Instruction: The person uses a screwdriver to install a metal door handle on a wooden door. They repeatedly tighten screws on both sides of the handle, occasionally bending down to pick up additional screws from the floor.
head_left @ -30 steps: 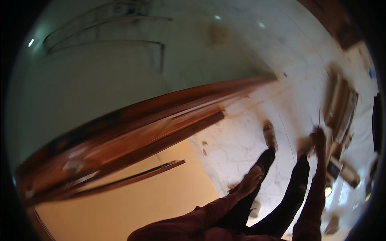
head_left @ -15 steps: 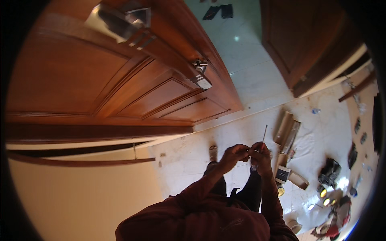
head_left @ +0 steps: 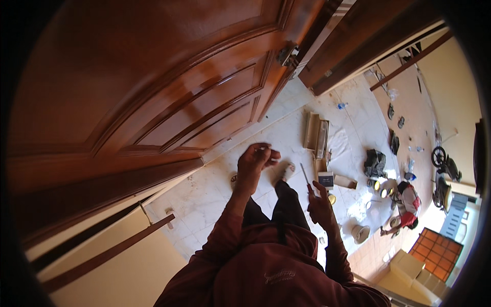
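My right hand (head_left: 320,209) is closed round the handle of a screwdriver (head_left: 306,178), its thin metal shaft pointing up and away from me. My left hand (head_left: 254,165) is raised in front of me with its fingers curled together; a small pale bit shows at the fingertips, too small to name. A gap separates the two hands. Beyond the left hand is a brown panelled wooden door (head_left: 169,92), with a metal lock fitting (head_left: 288,53) near its edge. Neither hand touches the door.
Opened cardboard boxes (head_left: 316,134) and a small dark-topped box (head_left: 326,179) lie on the marble floor to the right. Farther right are a black bag (head_left: 375,162), several tins, a white bucket (head_left: 360,234) and a crouching person (head_left: 409,204). A wooden rail (head_left: 117,250) runs along the left wall.
My hands were together and have drawn apart, the right keeping the screwdriver. The view has swung to the right, bringing the crouching person and a motorbike into clearer sight.
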### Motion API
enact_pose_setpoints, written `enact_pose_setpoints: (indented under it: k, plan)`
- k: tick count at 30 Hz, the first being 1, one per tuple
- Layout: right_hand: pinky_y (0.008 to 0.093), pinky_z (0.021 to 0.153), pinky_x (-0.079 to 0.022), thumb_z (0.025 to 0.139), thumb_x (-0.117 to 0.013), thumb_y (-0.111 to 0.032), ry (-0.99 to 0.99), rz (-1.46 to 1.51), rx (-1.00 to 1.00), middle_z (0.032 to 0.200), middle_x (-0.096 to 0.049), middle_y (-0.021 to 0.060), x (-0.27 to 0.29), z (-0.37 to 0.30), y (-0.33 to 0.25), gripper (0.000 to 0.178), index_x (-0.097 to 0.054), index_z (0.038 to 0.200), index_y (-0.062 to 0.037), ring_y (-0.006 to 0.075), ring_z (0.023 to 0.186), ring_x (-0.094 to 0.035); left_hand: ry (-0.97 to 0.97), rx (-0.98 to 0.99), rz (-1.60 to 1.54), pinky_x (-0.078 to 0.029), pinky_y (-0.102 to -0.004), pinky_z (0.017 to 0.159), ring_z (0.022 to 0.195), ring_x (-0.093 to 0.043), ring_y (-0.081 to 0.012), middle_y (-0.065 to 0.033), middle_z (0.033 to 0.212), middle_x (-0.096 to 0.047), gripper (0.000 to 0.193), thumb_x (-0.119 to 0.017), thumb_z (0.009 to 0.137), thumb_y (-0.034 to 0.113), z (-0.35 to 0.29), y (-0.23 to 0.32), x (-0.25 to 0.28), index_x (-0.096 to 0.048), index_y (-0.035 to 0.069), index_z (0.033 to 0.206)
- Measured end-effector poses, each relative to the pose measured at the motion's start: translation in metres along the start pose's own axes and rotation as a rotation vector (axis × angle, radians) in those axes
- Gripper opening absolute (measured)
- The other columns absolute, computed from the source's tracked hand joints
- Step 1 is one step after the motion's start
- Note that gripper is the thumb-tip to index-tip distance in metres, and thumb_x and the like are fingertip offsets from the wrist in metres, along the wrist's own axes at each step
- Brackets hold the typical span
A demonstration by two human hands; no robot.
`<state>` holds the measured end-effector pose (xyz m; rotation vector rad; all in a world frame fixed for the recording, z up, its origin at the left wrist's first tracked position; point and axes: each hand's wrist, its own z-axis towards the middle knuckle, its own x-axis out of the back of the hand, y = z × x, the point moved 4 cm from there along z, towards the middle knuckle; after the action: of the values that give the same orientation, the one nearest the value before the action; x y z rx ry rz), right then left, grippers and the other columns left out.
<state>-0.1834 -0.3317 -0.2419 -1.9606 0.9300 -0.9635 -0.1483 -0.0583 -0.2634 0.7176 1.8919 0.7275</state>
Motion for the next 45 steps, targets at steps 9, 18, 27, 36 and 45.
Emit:
enact_pose_setpoints:
  k: [9,18,27,36,45]
  plan:
    - [0.033,0.062,-0.052,0.085,-0.069,-0.007,0.305,-0.273,0.522,0.093,-0.067,0.015,-0.029,0.046,-0.152,0.046,-0.056,0.129,-0.0036,0.0238,0.072,-0.067,-0.083,-0.092,-0.333,-0.053,-0.0414,0.095,0.104,-0.067,-0.0278,-0.0143,0.108,-0.069,0.026,-0.061,0.098,0.024,0.046,0.083,-0.051,-0.059,0.004,0.114]
    - [0.0345,0.06,-0.052,0.078,-0.077,-0.006,0.474,-0.404,0.578,0.086,-0.066,0.0116,-0.006,0.073,-0.175,0.053,-0.06,0.128,-0.0069,0.0249,0.069,-0.068,-0.213,-0.032,-0.583,-0.053,-0.0414,0.097,0.105,-0.067,-0.0254,-0.0122,0.11,-0.07,0.028,-0.057,0.099,0.028,0.083,0.085,-0.095,-0.061,0.005,0.115]
    - [0.0325,0.057,-0.052,0.081,-0.074,-0.009,0.453,-0.486,0.598,0.086,-0.067,0.0098,0.02,0.079,-0.184,0.049,-0.06,0.128,-0.0074,0.0194,0.066,-0.067,-0.252,-0.079,-0.445,-0.055,-0.0402,0.091,0.102,-0.069,-0.0241,-0.0118,0.108,-0.071,0.028,-0.057,0.1,0.026,0.098,0.091,-0.11,-0.062,0.003,0.115]
    - [0.0247,0.066,-0.049,0.095,-0.061,-0.022,0.12,0.477,0.217,0.103,-0.07,0.0108,0.0,0.096,-0.172,0.043,-0.052,0.128,0.0037,0.0109,0.072,-0.06,-0.207,-0.132,-0.265,-0.055,-0.0389,0.09,0.096,-0.069,-0.0236,-0.0124,0.104,-0.07,0.03,-0.064,0.095,0.025,0.103,0.114,-0.103,-0.061,0.004,0.115]
    - [0.0326,0.075,-0.055,0.089,-0.066,-0.009,0.37,-0.12,0.407,0.104,-0.07,0.0167,-0.014,0.111,-0.195,0.04,-0.058,0.127,-0.0011,0.0233,0.089,-0.071,0.062,-0.288,-0.273,-0.058,-0.041,0.086,0.093,-0.07,-0.0279,-0.0173,0.103,-0.068,0.03,-0.064,0.094,0.023,0.105,0.121,-0.113,-0.057,0.001,0.115]
